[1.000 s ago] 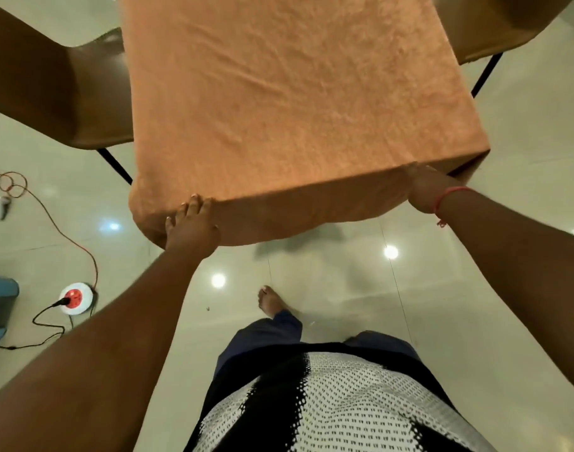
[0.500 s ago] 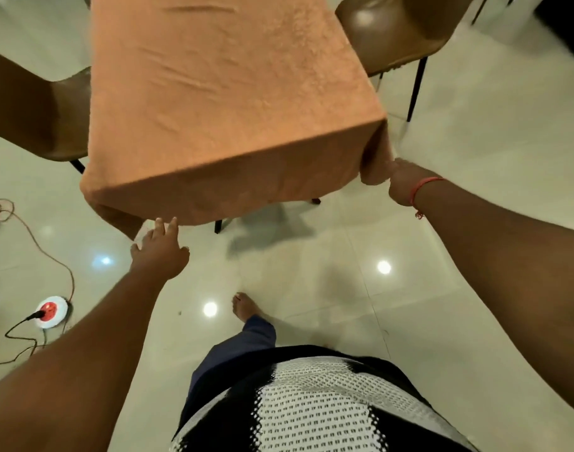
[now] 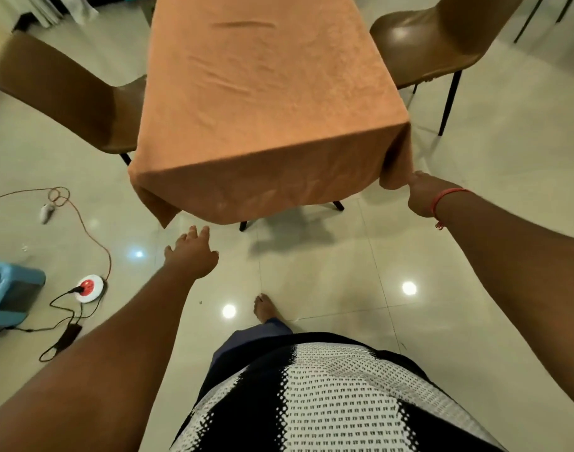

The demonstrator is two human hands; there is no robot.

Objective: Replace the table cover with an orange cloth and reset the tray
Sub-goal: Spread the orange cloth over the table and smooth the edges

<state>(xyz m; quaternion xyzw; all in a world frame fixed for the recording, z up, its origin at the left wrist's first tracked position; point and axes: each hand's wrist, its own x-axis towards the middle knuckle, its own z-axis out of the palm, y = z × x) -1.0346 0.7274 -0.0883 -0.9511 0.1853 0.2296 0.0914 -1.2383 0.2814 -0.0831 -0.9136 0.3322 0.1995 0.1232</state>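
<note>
An orange cloth (image 3: 269, 102) covers the whole table and hangs over its near edge and both near corners. My right hand (image 3: 422, 194), with a red band at the wrist, pinches the cloth's hanging near-right corner. My left hand (image 3: 191, 252) hovers below the cloth's near hem, fingers spread, touching nothing. No tray is in view.
A brown chair (image 3: 67, 96) stands at the table's left and another brown chair (image 3: 435, 44) at its right. On the floor to the left lie an orange cable (image 3: 83, 220), a round white and red socket (image 3: 90, 288) and a blue box (image 3: 8, 298). My bare foot (image 3: 264, 308) is below the table.
My left hand let go of the cloth's near edge and drew back below it. I stepped back, so the table sits farther away. My right hand stayed on the right corner.
</note>
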